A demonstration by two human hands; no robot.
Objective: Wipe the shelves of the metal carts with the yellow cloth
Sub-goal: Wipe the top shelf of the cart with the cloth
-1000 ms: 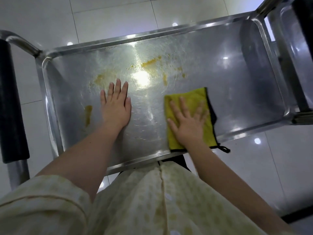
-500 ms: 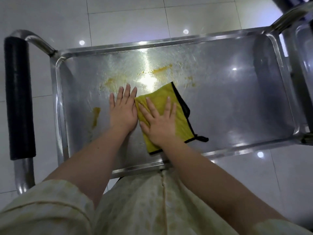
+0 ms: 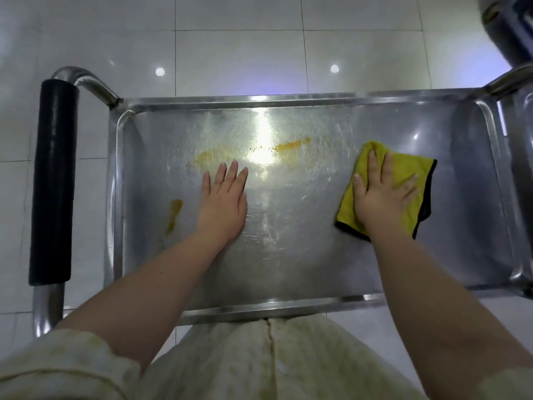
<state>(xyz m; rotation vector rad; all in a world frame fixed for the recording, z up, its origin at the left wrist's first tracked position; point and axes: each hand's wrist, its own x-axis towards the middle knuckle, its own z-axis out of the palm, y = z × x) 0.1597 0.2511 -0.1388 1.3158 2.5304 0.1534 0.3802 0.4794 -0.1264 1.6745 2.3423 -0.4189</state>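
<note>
Both hands lie flat, fingers straight, on the cart's top shelf (image 3: 259, 308): the left hand (image 3: 222, 203) rests bare on the metal near the middle, and the right hand (image 3: 380, 203) presses the yellow cloth (image 3: 403, 171) down toward the right end. Wiping looks only partly done, since the yellow smears (image 3: 292, 145) at the middle and left are not yet cleared.

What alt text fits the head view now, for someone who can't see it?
Seen from above, the right hand presses a yellow cloth flat on the right side of a metal cart shelf. The left hand lies flat on bare metal mid-shelf, near yellow smears.
</note>
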